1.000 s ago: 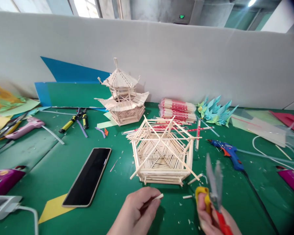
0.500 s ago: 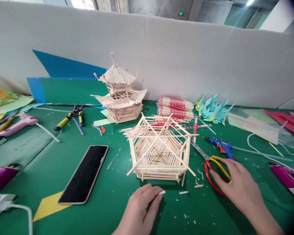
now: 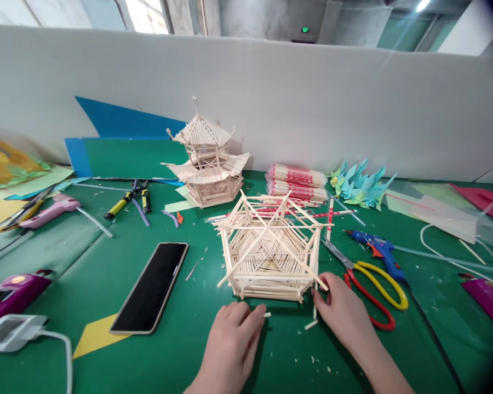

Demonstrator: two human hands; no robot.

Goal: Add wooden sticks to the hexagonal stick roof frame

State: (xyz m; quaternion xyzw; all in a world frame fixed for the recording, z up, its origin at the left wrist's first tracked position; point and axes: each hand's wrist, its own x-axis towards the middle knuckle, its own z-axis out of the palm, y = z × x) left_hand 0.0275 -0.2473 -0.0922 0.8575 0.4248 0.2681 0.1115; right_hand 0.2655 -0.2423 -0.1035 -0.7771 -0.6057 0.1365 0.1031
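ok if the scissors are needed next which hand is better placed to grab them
Probably the right hand: it is close beside the red-and-yellow-handled scissors, though whether it holds anything is unclear. The left hand is farther off and pinches a short stick piece.

In front of the stick frame (image 3: pixel 268 257), the left hand (image 3: pixel 233 340) pinches a short stick (image 3: pixel 267 314); the right hand (image 3: pixel 342 307) is at the frame's near right corner. Scissors (image 3: pixel 350 266) lie to its right, a phone (image 3: pixel 150 288) to its left, a pagoda model (image 3: pixel 207 174) behind.
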